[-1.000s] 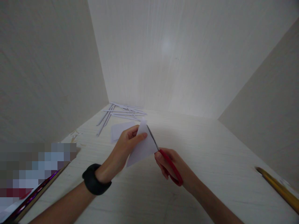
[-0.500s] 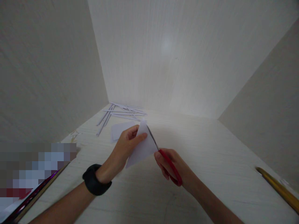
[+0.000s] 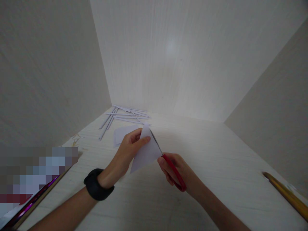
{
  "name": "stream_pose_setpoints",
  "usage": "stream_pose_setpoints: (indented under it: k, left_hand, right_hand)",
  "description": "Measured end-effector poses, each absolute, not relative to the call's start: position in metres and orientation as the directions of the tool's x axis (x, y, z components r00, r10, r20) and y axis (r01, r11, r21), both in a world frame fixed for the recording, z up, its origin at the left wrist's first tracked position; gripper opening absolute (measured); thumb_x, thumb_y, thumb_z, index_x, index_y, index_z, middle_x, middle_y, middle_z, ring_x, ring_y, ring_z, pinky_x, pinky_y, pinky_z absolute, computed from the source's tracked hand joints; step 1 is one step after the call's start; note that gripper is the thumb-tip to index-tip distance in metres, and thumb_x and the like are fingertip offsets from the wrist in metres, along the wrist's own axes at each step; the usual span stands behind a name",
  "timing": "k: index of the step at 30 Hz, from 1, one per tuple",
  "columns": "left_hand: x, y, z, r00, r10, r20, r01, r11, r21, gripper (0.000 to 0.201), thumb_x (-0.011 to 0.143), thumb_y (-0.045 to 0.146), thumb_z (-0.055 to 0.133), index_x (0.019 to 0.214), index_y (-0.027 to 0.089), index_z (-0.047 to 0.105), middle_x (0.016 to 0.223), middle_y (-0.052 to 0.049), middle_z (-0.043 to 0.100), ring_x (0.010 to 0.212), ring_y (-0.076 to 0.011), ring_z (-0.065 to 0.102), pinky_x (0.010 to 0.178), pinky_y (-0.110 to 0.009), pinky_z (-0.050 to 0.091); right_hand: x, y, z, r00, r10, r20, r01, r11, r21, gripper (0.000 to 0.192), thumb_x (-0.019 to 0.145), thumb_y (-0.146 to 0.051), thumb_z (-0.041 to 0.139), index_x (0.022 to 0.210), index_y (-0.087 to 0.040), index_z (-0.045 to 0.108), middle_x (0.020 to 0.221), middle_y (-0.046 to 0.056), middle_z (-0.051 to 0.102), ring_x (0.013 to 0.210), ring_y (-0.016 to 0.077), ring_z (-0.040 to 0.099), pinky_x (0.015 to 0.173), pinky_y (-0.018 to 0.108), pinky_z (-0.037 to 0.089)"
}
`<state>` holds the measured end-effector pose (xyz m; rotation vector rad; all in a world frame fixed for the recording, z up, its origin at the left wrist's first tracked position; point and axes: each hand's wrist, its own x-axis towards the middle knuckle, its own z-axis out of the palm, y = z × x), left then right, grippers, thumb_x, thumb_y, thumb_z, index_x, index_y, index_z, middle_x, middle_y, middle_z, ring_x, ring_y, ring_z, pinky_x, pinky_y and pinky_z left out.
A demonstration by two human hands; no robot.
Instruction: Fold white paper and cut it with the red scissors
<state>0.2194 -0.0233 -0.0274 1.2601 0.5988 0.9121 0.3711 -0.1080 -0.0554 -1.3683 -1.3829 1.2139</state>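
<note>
Pale wooden desk (image 3: pixel 216 166), left hand (image 3: pixel 127 152) pinching paper (image 3: pixel 146 150), right hand (image 3: pixel 178 170) gripping red scissors (image 3: pixel 168 163) alongside its edge

Left hand (image 3: pixel 127 150) pinches white paper (image 3: pixel 145 152); right hand (image 3: pixel 176 171) works red-handled scissors (image 3: pixel 168 163) along its edge.

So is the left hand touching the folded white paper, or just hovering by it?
Touching. The head view shows the left hand pinching the folded white paper, thumb lying on its near face and fingers behind, while the right hand holds the red scissors.
</note>
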Motion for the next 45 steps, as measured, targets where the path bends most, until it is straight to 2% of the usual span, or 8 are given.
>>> stream_pose_setpoints:
  k: [8,13,21,28,37,45]
  left_hand:
    - [0.2186,-0.0229,-0.0284,0.515,0.845,0.146,-0.269,-0.002,0.963,0.021,0.08,0.03,0.064,0.099,0.021,0.068,0.09,-0.002,0.07,0.077,-0.0172,0.061,0.067,-0.025,0.045]
    - [0.219,-0.0225,-0.0273,0.488,0.86,0.149,-0.251,-0.026,0.968,0.013,0.077,0.027,0.065,0.089,0.021,0.067,0.08,0.0,0.066,0.072,-0.0164,0.059,0.064,-0.025,0.044]
    - [0.2183,-0.023,-0.0277,0.504,0.852,0.144,-0.264,-0.007,0.965,0.01,0.078,0.026,0.065,0.086,0.021,0.066,0.082,0.0,0.066,0.074,-0.0165,0.058,0.067,-0.026,0.045]
    - [0.2173,-0.0228,-0.0278,0.515,0.843,0.155,-0.272,-0.011,0.962,0.02,0.079,0.028,0.065,0.097,0.021,0.068,0.09,-0.002,0.07,0.079,-0.0176,0.06,0.068,-0.025,0.045]
    - [0.2182,-0.0239,-0.0239,0.51,0.852,0.12,-0.246,0.011,0.969,0.026,0.077,0.034,0.066,0.099,0.02,0.068,0.096,-0.004,0.071,0.082,-0.0218,0.064,0.073,-0.03,0.048]
    - [0.2162,-0.0208,-0.0278,0.488,0.855,0.174,-0.255,-0.051,0.966,0.012,0.08,0.029,0.062,0.088,0.021,0.066,0.085,0.0,0.068,0.074,-0.0172,0.059,0.067,-0.026,0.044]
  right_hand:
    - [0.3719,-0.1061,-0.0588,-0.068,0.995,-0.076,0.188,-0.062,-0.98,0.046,0.082,-0.056,0.056,0.057,-0.02,0.041,0.042,-0.008,0.039,0.032,0.0049,0.035,0.031,0.016,0.027]
    - [0.372,-0.108,-0.0565,-0.069,0.993,-0.097,0.193,-0.082,-0.978,0.047,0.081,-0.055,0.057,0.055,-0.02,0.042,0.04,-0.007,0.039,0.031,0.0049,0.035,0.031,0.016,0.026]
    - [0.3718,-0.1072,-0.0539,-0.082,0.991,-0.11,0.186,-0.093,-0.978,0.045,0.083,-0.051,0.056,0.055,-0.019,0.041,0.04,-0.008,0.039,0.03,0.0043,0.035,0.03,0.015,0.025]
    - [0.3723,-0.1062,-0.0561,-0.083,0.991,-0.108,0.2,-0.09,-0.976,0.044,0.083,-0.05,0.056,0.055,-0.019,0.041,0.04,-0.008,0.038,0.03,0.0043,0.036,0.029,0.014,0.027]
    - [0.3714,-0.1076,-0.0556,-0.064,0.99,-0.123,0.19,-0.109,-0.976,0.045,0.083,-0.052,0.056,0.055,-0.019,0.042,0.04,-0.008,0.039,0.03,0.0046,0.035,0.029,0.016,0.025]
    - [0.3709,-0.1069,-0.0551,-0.077,0.988,-0.134,0.206,-0.116,-0.972,0.05,0.081,-0.057,0.054,0.052,-0.02,0.039,0.038,-0.008,0.038,0.028,0.0043,0.034,0.029,0.016,0.023]
